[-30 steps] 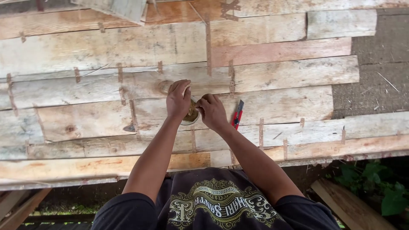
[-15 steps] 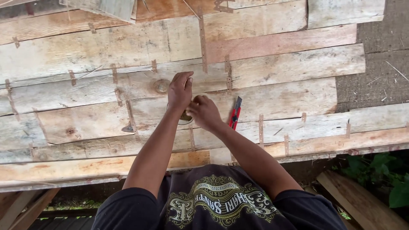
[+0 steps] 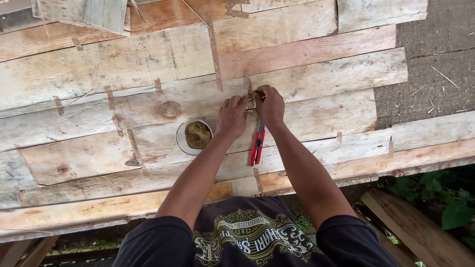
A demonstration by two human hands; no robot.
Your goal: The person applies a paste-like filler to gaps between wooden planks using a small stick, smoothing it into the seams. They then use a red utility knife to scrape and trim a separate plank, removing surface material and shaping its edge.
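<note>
Outdoor bench (image 3: 99, 64) of weathered, patched planks, with bare ground (image 3: 435, 59) beyond its far edge and green leaves (image 3: 445, 202) at lower right. Your left hand (image 3: 232, 116) and right hand (image 3: 269, 105) meet near the middle of the bench, fingers curled together around a small pale object (image 3: 251, 100) pinched between them; what the object is cannot be told. A red-handled cutter (image 3: 257, 144) lies on the planks just below your hands, between your forearms. A small round white bowl (image 3: 195, 137) of brownish, fibrous material sits just left of your left hand.
</note>
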